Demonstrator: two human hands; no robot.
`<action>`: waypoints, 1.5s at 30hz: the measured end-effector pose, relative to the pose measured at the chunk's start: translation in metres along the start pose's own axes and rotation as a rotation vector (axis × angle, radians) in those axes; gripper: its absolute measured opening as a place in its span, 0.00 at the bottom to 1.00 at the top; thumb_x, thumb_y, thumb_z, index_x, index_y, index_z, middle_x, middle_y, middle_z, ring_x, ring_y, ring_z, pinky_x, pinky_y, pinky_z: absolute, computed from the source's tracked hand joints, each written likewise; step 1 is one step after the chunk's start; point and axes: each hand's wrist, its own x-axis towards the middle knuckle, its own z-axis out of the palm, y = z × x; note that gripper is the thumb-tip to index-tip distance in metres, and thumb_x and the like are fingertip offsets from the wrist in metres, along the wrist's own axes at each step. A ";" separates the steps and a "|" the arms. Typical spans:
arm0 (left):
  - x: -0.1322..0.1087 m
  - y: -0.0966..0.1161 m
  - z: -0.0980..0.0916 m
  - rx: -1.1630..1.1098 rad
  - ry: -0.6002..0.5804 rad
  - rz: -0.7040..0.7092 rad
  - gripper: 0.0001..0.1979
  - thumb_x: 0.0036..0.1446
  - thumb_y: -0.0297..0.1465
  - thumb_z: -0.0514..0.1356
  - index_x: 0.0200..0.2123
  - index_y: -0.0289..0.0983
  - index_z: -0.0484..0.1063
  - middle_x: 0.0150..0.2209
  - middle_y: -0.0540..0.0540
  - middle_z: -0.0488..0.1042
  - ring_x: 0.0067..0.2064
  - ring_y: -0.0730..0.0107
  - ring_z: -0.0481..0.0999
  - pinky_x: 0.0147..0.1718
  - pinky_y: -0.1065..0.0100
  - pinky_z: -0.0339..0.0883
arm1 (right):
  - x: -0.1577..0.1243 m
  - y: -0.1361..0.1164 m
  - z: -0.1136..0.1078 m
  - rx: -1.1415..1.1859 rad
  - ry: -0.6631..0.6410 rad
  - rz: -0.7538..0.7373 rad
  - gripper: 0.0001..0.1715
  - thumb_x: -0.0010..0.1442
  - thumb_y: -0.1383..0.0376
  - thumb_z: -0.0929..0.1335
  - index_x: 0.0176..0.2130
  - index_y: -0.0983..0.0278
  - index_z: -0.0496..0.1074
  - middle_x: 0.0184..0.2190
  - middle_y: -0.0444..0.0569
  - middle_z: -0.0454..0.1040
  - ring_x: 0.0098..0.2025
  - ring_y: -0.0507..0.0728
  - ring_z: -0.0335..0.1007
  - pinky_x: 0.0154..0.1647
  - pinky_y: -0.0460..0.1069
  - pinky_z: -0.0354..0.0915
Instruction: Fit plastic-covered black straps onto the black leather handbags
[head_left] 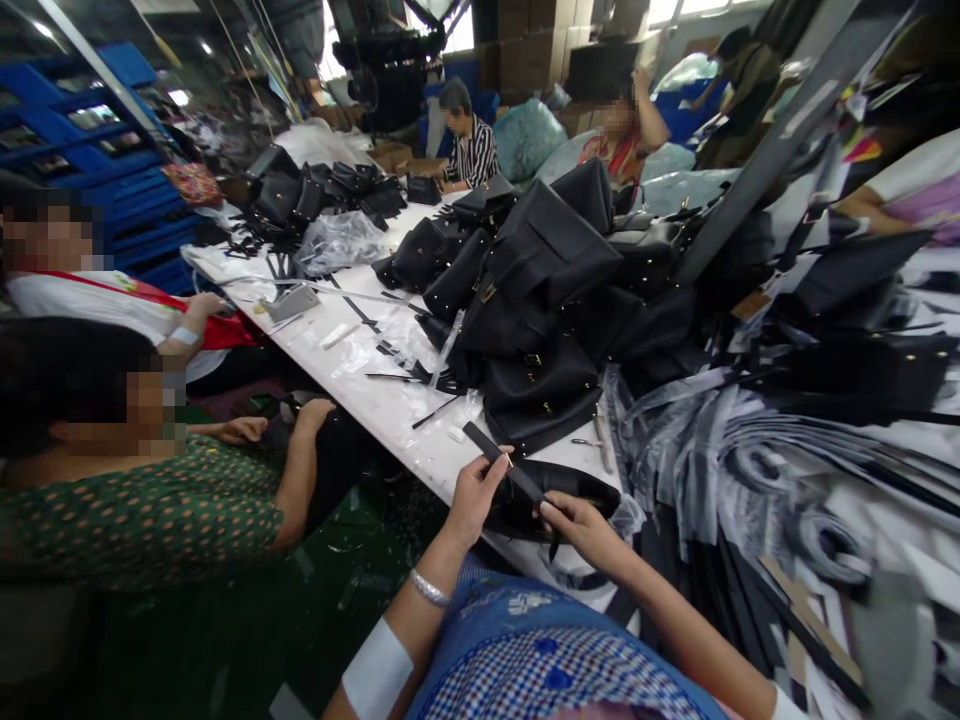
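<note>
My left hand pinches a flat black strap near its upper end. My right hand grips the same strap lower down, over the mouth of a black bag lying at the table's near edge. The strap runs diagonally between the two hands. A silver bracelet circles my left wrist and a white patch sits on that forearm.
A long white table carries a heap of black handbags, loose straps and plastic wrap. Rolled black strips pile at the right. A person in green sits close on my left; other people work further along.
</note>
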 end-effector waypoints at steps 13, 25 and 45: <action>0.001 0.007 -0.015 0.062 -0.291 0.057 0.27 0.56 0.44 0.62 0.55 0.36 0.69 0.38 0.45 0.75 0.41 0.66 0.73 0.46 0.65 0.66 | 0.026 -0.041 -0.034 -0.201 -0.149 0.064 0.30 0.61 0.42 0.61 0.27 0.64 0.71 0.18 0.40 0.59 0.19 0.49 0.49 0.21 0.45 0.47; -0.025 -0.012 0.012 0.217 0.078 0.271 0.15 0.59 0.39 0.60 0.45 0.36 0.76 0.45 0.41 0.78 0.49 0.60 0.75 0.52 0.59 0.66 | 0.025 -0.033 -0.011 0.119 -0.081 0.043 0.35 0.62 0.47 0.64 0.62 0.60 0.57 0.20 0.36 0.54 0.19 0.48 0.47 0.19 0.44 0.43; -0.011 -0.007 0.025 0.593 -0.228 0.270 0.17 0.54 0.35 0.63 0.48 0.41 0.75 0.44 0.46 0.80 0.44 0.60 0.79 0.44 0.64 0.70 | 0.024 -0.083 -0.006 0.155 0.516 -0.269 0.20 0.67 0.51 0.60 0.40 0.61 0.73 0.43 0.52 0.78 0.51 0.62 0.72 0.58 0.60 0.62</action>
